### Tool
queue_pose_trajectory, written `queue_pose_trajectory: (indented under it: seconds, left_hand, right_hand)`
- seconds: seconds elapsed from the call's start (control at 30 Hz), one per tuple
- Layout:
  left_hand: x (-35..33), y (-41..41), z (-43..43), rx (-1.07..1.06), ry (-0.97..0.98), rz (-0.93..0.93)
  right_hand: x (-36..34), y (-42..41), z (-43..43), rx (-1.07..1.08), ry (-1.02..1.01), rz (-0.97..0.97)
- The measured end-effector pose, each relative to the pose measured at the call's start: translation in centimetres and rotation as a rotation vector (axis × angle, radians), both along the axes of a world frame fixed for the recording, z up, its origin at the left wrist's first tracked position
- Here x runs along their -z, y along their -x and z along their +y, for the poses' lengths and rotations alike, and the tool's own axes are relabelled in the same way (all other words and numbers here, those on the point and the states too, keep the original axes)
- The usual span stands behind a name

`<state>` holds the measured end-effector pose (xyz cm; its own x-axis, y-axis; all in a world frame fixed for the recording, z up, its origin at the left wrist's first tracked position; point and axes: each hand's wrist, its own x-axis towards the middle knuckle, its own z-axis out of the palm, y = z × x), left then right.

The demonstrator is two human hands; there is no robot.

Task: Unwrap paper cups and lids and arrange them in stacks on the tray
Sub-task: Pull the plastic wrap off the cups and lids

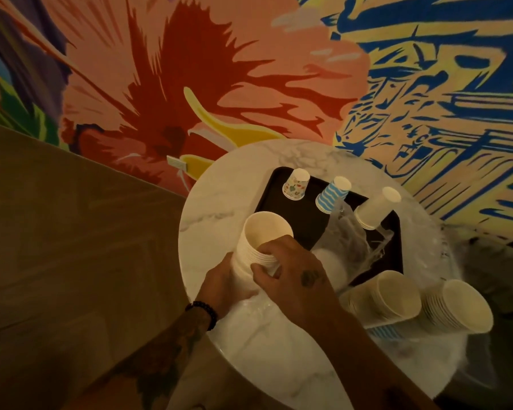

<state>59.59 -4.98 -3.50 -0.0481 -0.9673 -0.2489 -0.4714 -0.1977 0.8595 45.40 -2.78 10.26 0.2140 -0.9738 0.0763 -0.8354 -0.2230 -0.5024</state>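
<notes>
Right hand (293,270) fingers curl over the rims of the white cup stack (259,241); left hand (219,281) grips its lower end. Stack is tilted, over the table (214,202), just left of the tray (279,208). I count 3 upside-down stacks on the tray: patterned stack (296,184), blue-striped stack (333,195), plain white stack (376,208). 2 lying stacks (385,297) on the table at right. Plastic wrap (353,238) drapes across the tray.

we see a round marble table (208,208). a black tray (274,202) sits on its far half. at the near right a white stack (385,297) and a second stack (456,306) lie on their sides, just beside each other, a striped stack (384,332) under the first. clear wrap (427,244) spreads along the right edge.
</notes>
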Motion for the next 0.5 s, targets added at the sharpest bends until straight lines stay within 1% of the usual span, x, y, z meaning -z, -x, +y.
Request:
queue_pose_trajectory:
  seconds: [0.13,0.17,0.27,0.3,0.4,0.5]
  left_hand:
    - [1.7,-0.4,0.5,0.0,-0.031,-0.066]
    - [1.8,-0.3,0.4,0.008,-0.013,-0.072]
    - [1.0,-0.5,0.1,0.039,0.062,-0.176]
    - [0.9,-0.7,0.1,0.046,0.079,-0.204]
    - [0.5,-1.2,-0.2,0.035,0.053,-0.162]
    - [-0.2,-2.1,-0.2,0.06,0.032,-0.148]
  right_hand:
    - [0.8,0.1,0.2,0.026,0.109,0.079]
    - [1.0,0.1,0.2,0.029,0.137,0.089]
    - [1.4,0.0,0.3,0.064,0.209,0.068]
    - [1.6,-0.1,0.4,0.087,0.194,0.027]
    - [2.4,-0.9,0.7,0.141,0.124,-0.143]
    - [3.6,-1.7,0.5,0.175,0.059,-0.438]
